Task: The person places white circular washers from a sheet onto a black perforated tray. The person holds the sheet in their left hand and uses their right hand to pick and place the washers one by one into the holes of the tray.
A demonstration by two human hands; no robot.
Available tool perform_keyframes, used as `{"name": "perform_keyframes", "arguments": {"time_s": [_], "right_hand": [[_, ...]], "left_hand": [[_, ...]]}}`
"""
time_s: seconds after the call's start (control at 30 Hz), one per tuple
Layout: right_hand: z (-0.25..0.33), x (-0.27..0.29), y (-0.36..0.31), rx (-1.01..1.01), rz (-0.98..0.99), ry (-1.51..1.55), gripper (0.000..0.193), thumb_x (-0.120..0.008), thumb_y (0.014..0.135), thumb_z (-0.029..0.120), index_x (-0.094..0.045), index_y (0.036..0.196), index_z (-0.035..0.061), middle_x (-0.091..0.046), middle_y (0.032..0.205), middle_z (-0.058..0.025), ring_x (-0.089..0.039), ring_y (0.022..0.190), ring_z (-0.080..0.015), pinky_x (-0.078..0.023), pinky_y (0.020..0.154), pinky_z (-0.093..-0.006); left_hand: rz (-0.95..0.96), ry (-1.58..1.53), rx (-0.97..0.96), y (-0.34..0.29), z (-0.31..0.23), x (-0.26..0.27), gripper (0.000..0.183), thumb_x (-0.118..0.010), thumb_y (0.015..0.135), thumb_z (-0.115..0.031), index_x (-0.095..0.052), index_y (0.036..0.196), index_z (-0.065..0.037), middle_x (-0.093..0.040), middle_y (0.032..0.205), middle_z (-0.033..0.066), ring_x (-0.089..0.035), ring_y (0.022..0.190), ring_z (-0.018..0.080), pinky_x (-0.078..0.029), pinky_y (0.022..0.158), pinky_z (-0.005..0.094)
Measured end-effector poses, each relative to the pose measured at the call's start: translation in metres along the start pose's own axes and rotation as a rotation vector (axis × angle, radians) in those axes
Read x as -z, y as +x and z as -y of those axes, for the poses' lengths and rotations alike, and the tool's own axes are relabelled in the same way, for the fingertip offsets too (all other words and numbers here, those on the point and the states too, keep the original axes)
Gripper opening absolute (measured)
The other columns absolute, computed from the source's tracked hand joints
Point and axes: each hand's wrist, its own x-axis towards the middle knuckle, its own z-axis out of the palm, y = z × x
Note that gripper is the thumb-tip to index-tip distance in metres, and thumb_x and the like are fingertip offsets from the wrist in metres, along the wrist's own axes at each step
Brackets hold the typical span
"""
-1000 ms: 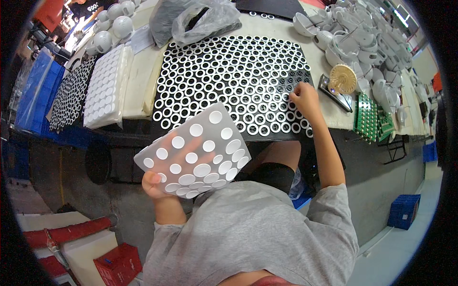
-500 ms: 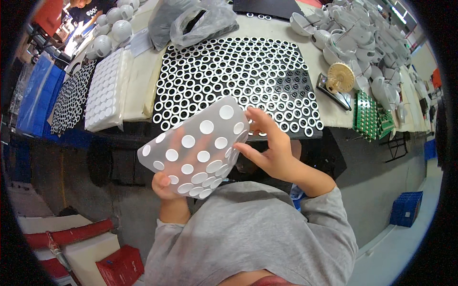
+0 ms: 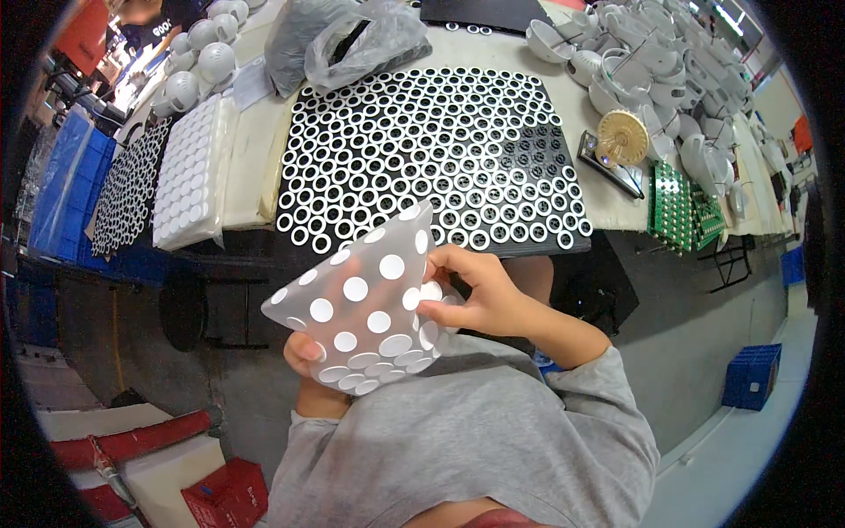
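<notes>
Curled in front of my chest is a translucent sheet [image 3: 368, 261] dotted with rows of white round stickers. My left hand [image 3: 306, 356] grips its lower left edge, thumb in front; the other fingers show faintly through from behind. At the right edge, thumb and index finger of my right hand [image 3: 471, 286] close around a white round sticker [image 3: 430, 291]; whether it is still stuck to the sheet I cannot tell. Beyond the sheet lies a black board [image 3: 535, 163] covered with many white rings with black centres. A patch of black round parts at its right has no white rings.
A stack of white-disc sheets [image 3: 189, 176] and another ring-covered board [image 3: 132, 189] lie left. Grey plastic bags [image 3: 370, 48] sit at the back. White domed housings [image 3: 651, 79] pile up at right, near a beige fan-like disc [image 3: 622, 138] and green circuit boards [image 3: 671, 207].
The sheet has tilted and bent more, its top corner dropping lower. My right hand has moved down and left, its fingers closing at the sheet's right edge. My left hand keeps its hold.
</notes>
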Motion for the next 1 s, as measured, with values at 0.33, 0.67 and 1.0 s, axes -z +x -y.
{"name": "perform_keyframes", "arguments": {"time_s": [0.33, 0.67, 1.0], "right_hand": [[0.004, 0.012, -0.001, -0.043, 0.104, -0.385, 0.012, -0.062, 0.072, 0.007, -0.052, 0.078, 0.0023, -0.057, 0.061, -0.0060, -0.057, 0.051, -0.0150, -0.044, 0.046, -0.0249], [0.003, 0.085, 0.005, 0.050, -0.278, -0.443, 0.009, -0.057, 0.071, 0.007, -0.051, 0.075, 0.0010, -0.058, 0.093, -0.0123, -0.054, 0.086, -0.0214, -0.042, 0.077, -0.0287], [-0.106, 0.190, -0.002, -0.263, -0.413, -0.916, 0.015, -0.060, 0.071, 0.009, -0.055, 0.073, -0.0043, -0.051, 0.083, -0.0120, -0.049, 0.082, -0.0236, -0.039, 0.075, -0.0296]], "left_hand": [[-0.036, 0.098, 0.042, -0.005, 0.000, 0.004, 0.082, -0.055, 0.056, -0.025, -0.026, 0.127, 0.005, -0.038, 0.121, 0.0300, -0.045, 0.107, 0.0408, -0.039, 0.090, 0.0502], [0.060, -0.040, -0.151, -0.014, -0.019, 0.059, 0.076, -0.048, 0.055, -0.019, -0.031, 0.122, 0.011, -0.044, 0.117, 0.0279, -0.048, 0.104, 0.0386, -0.039, 0.090, 0.0449], [-0.003, 0.013, -0.253, -0.009, -0.026, 0.046, 0.074, -0.048, 0.059, -0.021, -0.028, 0.123, 0.008, -0.040, 0.120, 0.0266, -0.043, 0.108, 0.0382, -0.037, 0.090, 0.0466]]}}
